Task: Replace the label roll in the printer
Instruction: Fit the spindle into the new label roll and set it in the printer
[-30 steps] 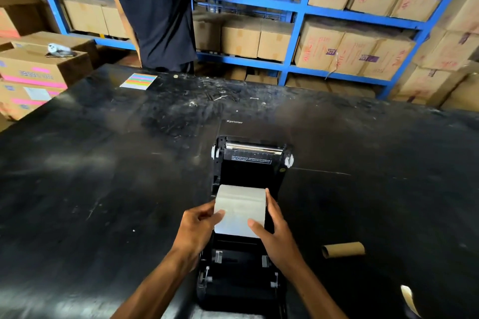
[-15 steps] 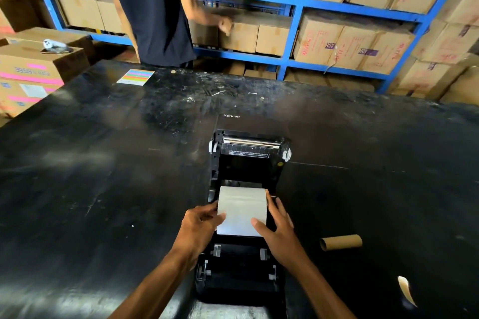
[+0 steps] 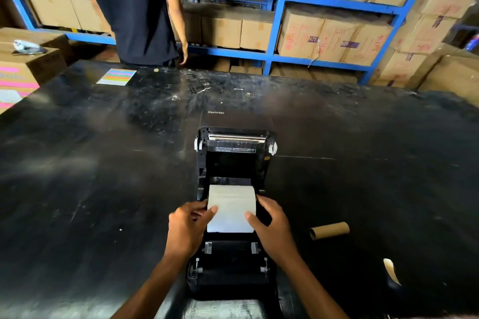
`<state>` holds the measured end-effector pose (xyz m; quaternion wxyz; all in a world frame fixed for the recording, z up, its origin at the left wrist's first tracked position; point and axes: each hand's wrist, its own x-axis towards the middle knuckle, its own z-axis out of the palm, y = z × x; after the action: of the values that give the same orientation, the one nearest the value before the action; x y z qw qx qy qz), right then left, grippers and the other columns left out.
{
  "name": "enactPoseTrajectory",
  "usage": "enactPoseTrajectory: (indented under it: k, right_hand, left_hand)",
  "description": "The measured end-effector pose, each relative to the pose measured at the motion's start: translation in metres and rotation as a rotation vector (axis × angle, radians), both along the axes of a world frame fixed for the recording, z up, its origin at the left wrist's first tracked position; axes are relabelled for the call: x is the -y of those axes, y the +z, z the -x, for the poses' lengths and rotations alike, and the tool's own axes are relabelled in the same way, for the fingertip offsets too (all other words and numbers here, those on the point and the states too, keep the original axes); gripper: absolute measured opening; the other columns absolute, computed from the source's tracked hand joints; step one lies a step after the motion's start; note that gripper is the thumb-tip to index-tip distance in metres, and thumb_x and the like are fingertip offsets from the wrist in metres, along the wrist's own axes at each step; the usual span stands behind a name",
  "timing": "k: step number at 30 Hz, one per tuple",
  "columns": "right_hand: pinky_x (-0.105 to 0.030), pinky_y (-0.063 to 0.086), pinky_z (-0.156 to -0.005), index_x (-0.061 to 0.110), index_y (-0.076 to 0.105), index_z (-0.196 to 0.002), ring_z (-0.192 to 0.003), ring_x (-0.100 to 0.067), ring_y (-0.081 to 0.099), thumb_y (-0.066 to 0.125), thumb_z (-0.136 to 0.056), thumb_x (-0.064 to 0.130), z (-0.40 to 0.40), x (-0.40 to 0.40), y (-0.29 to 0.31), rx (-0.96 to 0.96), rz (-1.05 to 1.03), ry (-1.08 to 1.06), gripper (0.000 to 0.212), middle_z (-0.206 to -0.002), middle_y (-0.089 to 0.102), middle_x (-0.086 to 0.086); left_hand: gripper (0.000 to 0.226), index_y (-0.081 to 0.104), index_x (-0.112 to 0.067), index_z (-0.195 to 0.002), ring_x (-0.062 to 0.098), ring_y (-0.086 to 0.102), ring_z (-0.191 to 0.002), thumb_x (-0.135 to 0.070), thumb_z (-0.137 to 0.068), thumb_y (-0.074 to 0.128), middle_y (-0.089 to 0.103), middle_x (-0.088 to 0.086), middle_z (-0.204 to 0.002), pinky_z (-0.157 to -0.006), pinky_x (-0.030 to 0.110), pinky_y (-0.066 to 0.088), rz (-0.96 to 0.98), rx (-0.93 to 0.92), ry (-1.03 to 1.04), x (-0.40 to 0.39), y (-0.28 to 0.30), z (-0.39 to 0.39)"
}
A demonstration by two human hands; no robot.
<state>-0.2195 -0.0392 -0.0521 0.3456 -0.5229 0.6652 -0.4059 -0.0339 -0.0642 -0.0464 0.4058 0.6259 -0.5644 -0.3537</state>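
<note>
While "Xprinter" reads on the open printer (image 3: 234,158), both hands' fingers (image 3: 211,211) pinch the label roll (image 3: 231,208).

Striped card (image 3: 117,76), blue shelving (image 3: 278,14), cartons (image 3: 334,39)

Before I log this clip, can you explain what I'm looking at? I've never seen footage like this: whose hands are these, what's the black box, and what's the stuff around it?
There is no robot here. The one view comes from a camera on a person's head, looking down at their own bare hands. The black box is a label printer with its lid open, on a black table. The left hand and right hand pinch the side edges of a white label strip over the open bay. To the right lie an empty cardboard core and a paper scrap. A striped colour card lies at the far edge, where another person stands before shelves of boxes.
</note>
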Motion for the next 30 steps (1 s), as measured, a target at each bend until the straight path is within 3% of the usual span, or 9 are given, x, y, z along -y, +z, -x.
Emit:
enactPoseTrajectory:
  k: [3,5,15,19,26,30]
  right_hand:
    - [-0.04,0.049,-0.091,0.014,0.071,-0.08,-0.099,-0.017,0.058,0.076,-0.076,0.023,-0.002,-0.011,-0.007,0.004,0.093,-0.183,0.011,-0.097,0.06,0.004]
    - [-0.038,0.048,-0.088,0.012,0.069,-0.068,-0.097,-0.019,0.058,0.077,-0.075,0.025,-0.003,-0.015,-0.01,-0.006,0.067,-0.203,0.018,-0.093,0.06,0.003]
    - [-0.04,0.044,-0.09,0.011,0.063,-0.058,-0.1,-0.017,0.052,0.073,-0.077,0.034,-0.01,-0.021,-0.016,-0.224,-0.006,-0.24,0.032,-0.093,0.057,0.006]
    - [-0.039,0.042,-0.091,0.012,0.066,-0.06,-0.102,-0.015,0.049,0.07,-0.08,0.034,-0.01,-0.024,-0.011,-0.232,-0.029,-0.182,0.03,-0.096,0.055,0.007]
    - [-0.035,0.037,-0.094,0.018,0.068,-0.067,-0.1,-0.009,0.041,0.067,-0.083,0.035,-0.008,-0.027,-0.002,-0.237,-0.062,-0.13,0.023,-0.101,0.053,0.008]
    - [-0.033,0.034,-0.092,0.017,0.073,-0.073,-0.099,-0.008,0.04,0.068,-0.081,0.036,-0.004,-0.027,-0.003,-0.274,-0.06,-0.132,0.022,-0.1,0.053,0.009]
  left_hand:
    - [0.021,0.073,-0.009,-0.071,0.006,0.066,-0.06,-0.028,-0.078,0.076,0.073,0.002,-0.067,-0.058,0.015,0.049,0.022,0.033,0.012,-0.004,-0.002,-0.004]
    - [0.026,0.069,-0.012,-0.061,0.005,0.063,-0.056,-0.029,-0.078,0.076,0.069,0.0,-0.059,-0.055,0.016,0.048,0.026,0.047,-0.003,-0.004,-0.004,-0.006]
    - [0.024,0.065,-0.017,-0.059,0.007,0.059,-0.053,-0.029,-0.078,0.076,0.063,-0.006,-0.055,-0.052,0.024,0.044,0.105,0.165,-0.025,-0.014,-0.01,-0.008]
    - [0.024,0.066,-0.013,-0.061,0.004,0.058,-0.05,-0.025,-0.079,0.075,0.064,-0.003,-0.055,-0.05,0.015,0.045,0.092,0.119,-0.05,-0.015,-0.012,-0.012]
    - [0.03,0.063,0.0,-0.065,0.005,0.046,-0.043,-0.022,-0.084,0.07,0.054,-0.001,-0.05,-0.043,0.011,0.038,-0.089,-0.034,-0.191,-0.011,-0.01,-0.015]
    - [0.034,0.06,0.006,-0.067,0.006,0.046,-0.037,-0.02,-0.087,0.067,0.049,0.003,-0.048,-0.041,0.012,0.038,-0.149,-0.006,-0.299,-0.011,-0.011,-0.022]
